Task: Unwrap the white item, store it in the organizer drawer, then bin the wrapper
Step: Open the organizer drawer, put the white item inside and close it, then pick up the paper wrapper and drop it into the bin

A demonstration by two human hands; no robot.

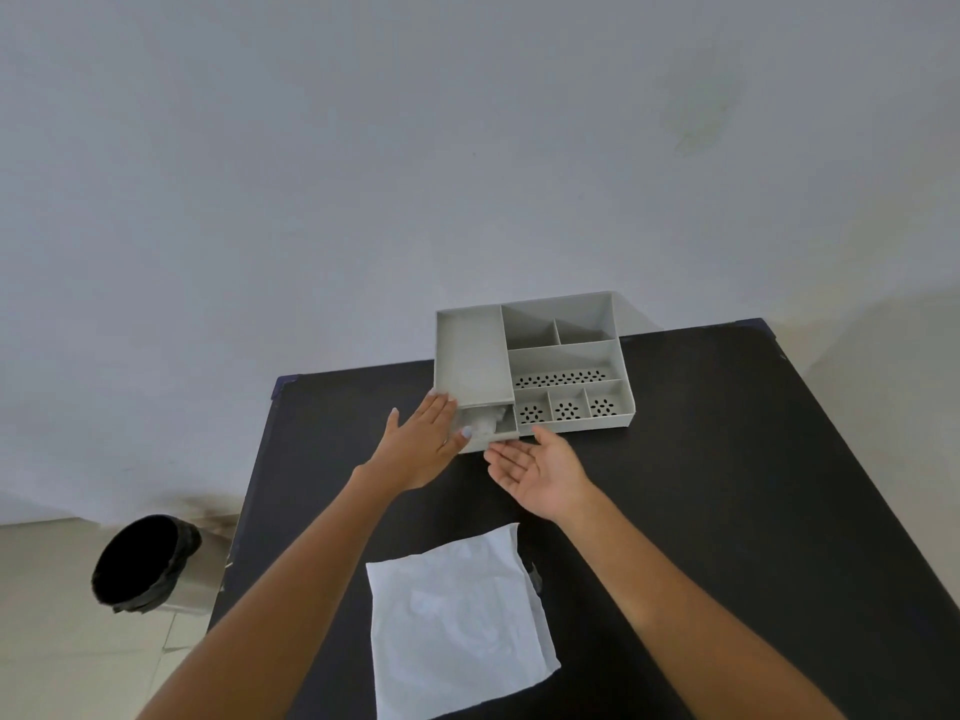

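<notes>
Wrapper (pixel 457 621) flat on black table (pixel 727 485), nearest, not binned; right hand (pixel 540 472) open, palm up, empty; left hand (pixel 423 441) spread flat against organizer drawer (pixel 488 426); white item (pixel 483 420) inside; risk: hard push slides organizer (pixel 566 356) back; bin (pixel 148 563) on floor left.

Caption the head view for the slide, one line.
Both open hands, left and right, at the grey plastic organizer's part-open drawer; flat white paper wrapper lies on the black table.

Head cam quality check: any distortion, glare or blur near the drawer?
Head view: wide-angle bowing at the table edges; soft, even light, no glare; white item in the open drawer is washed-out and indistinct; left hand and right hand fairly sharp.
</notes>
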